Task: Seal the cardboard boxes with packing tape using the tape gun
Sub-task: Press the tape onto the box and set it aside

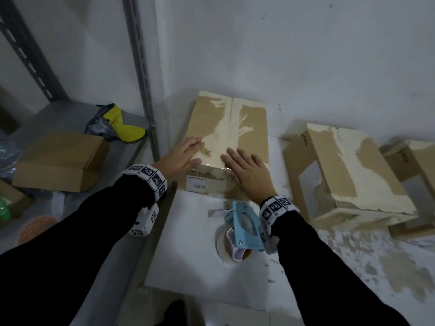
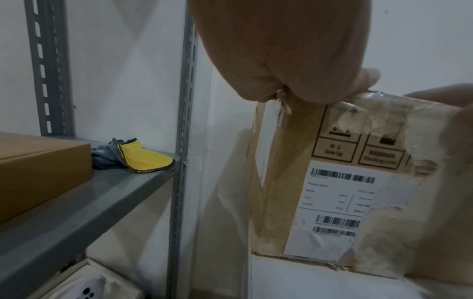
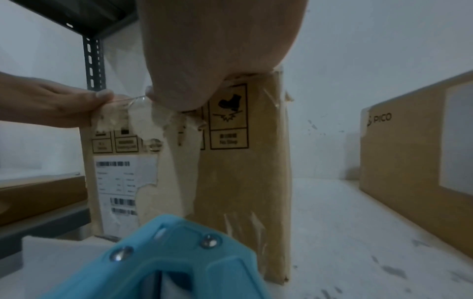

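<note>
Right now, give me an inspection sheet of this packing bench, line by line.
Surface: white table, scuffed and speckled on its right part.
Job's things: cardboard box against the wall, flaps closed, clear tape over its near edge; blue tape gun lying on the table in front of it, in neither hand.
Clutter: two torn cardboard boxes to the right; brown carton and yellow cloth on the grey shelf.
Hands: left hand and right hand both flat, pressing the box's near top edge.
Cables: nothing seen.
Surroundings: white wall behind; slotted metal rack post at left.
</note>
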